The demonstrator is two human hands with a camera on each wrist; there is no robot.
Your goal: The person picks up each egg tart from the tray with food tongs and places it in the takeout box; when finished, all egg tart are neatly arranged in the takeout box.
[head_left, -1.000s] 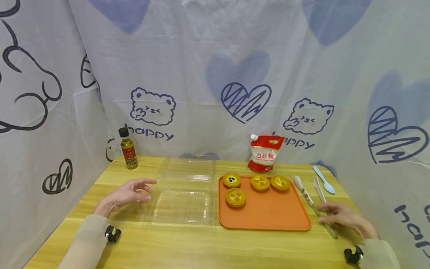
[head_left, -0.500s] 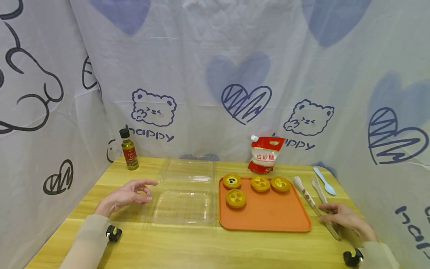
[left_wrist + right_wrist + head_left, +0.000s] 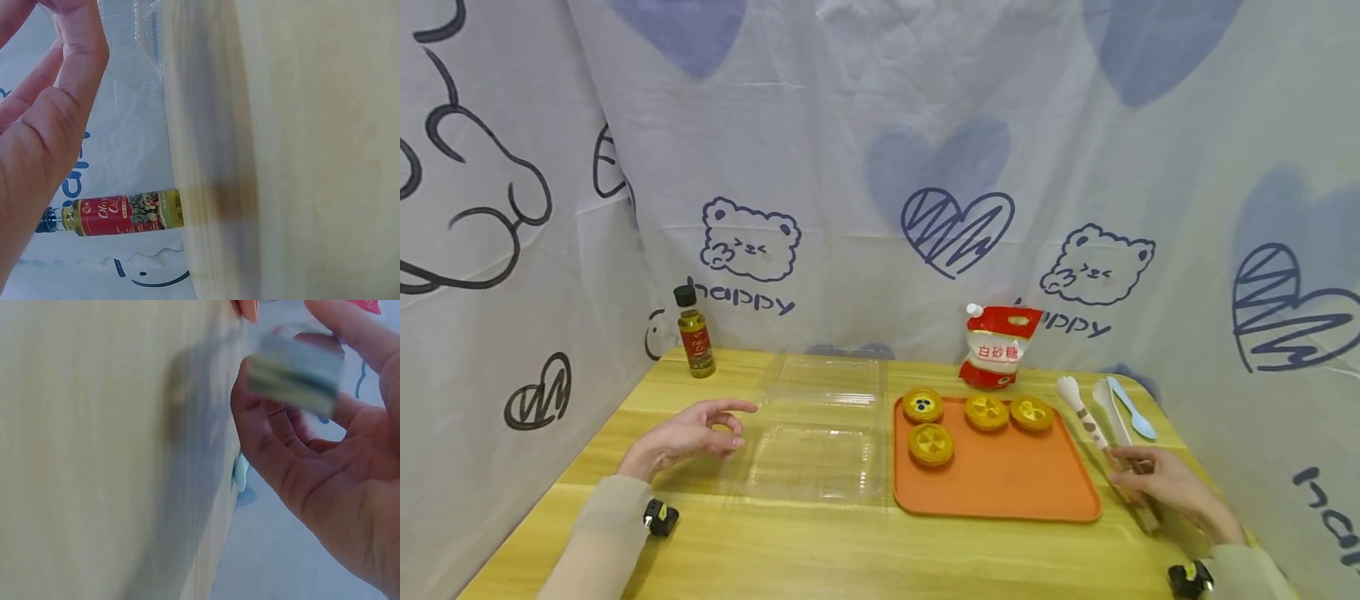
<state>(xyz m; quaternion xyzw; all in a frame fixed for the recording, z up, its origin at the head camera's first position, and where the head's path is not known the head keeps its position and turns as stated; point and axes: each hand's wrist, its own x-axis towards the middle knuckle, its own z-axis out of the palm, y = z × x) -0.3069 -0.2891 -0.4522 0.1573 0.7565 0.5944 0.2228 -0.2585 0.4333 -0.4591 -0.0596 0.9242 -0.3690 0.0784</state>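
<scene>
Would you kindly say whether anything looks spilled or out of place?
Nothing stands out: the olive oil bottle is upright, the four egg tarts sit on the orange tray, and the right hand holds the tongs.

The person's right hand [image 3: 1167, 482] grips the tongs [image 3: 1087, 423] right of an orange tray [image 3: 1000, 493] bearing four tarts [image 3: 931, 445]. The left hand [image 3: 688, 437], its fingers loosely bent, is just beside an opened clear plastic container [image 3: 812, 462] on the wooden worktop [image 3: 850, 550]. Behind stand a red-labelled bottle [image 3: 697, 342] and a red-and-white bag [image 3: 998, 352]; a pale blue spoon [image 3: 1141, 425] lies near the tongs.
</scene>
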